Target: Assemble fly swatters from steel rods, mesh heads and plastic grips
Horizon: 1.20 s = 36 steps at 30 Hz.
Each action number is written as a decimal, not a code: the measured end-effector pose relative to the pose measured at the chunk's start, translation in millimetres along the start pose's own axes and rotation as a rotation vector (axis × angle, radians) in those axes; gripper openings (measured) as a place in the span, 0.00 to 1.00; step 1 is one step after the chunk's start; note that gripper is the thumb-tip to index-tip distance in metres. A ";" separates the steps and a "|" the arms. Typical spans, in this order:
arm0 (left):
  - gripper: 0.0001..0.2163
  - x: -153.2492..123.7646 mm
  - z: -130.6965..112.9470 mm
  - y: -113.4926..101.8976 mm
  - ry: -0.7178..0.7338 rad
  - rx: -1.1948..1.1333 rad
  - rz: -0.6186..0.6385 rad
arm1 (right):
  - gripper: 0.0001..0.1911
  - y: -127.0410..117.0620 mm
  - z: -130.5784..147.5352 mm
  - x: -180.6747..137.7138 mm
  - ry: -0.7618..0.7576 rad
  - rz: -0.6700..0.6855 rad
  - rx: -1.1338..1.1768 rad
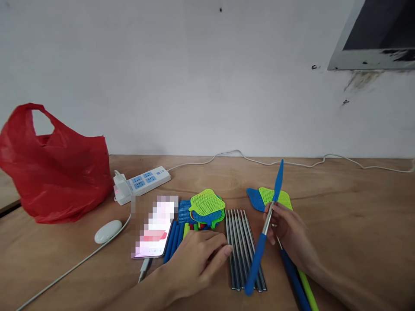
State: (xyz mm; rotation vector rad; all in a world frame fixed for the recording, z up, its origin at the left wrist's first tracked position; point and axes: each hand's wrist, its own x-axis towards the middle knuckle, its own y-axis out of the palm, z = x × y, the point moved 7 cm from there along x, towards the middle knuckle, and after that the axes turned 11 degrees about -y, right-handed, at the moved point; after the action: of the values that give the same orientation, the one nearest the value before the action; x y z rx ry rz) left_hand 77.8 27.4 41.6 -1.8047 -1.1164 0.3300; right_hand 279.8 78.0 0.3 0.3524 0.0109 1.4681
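Note:
My right hand (pixel 292 233) grips a blue fly swatter (pixel 257 263) by its metal rod, held tilted above the table. Its blue head is seen almost edge-on, pointing up. My left hand (pixel 201 257) hovers low, fingers loosely bent and thumb apart, with nothing visible in it; some fingertips are hidden. It partly covers loose blue, green and yellow handles (pixel 173 237). Beyond it lies a pile of mesh swatter heads (pixel 207 202). Between my hands is a row of metal rods (pixel 238 246). Under my right hand lie assembled swatters with blue and yellow-green handles (pixel 308 289).
A phone (pixel 157 229), partly blurred out, lies left of the handles with a cable plugged in. Further left are a white oval object (pixel 108 231), a power strip (pixel 145 180) and a red plastic bag (pixel 61 168). A white cord (pixel 223 153) runs along the wall.

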 end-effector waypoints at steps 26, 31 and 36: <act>0.10 6.3 52.1 -32.2 -0.298 0.463 -0.371 | 0.14 -0.7 10.1 0.8 -0.582 0.307 -1.474; 0.11 6.9 59.7 -26.6 -0.301 0.470 -0.348 | 0.11 6.4 13.0 -1.7 -0.660 0.370 -1.461; 0.11 7.7 59.4 -31.3 -0.291 0.507 -0.371 | 0.08 17.9 16.9 -9.2 -0.780 0.463 -1.373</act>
State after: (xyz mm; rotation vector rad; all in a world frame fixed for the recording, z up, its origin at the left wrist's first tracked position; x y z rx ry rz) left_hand 27.2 72.1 39.2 -1.1031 -1.3924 0.6036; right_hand 265.1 66.3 18.7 -0.2565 -1.7006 1.3581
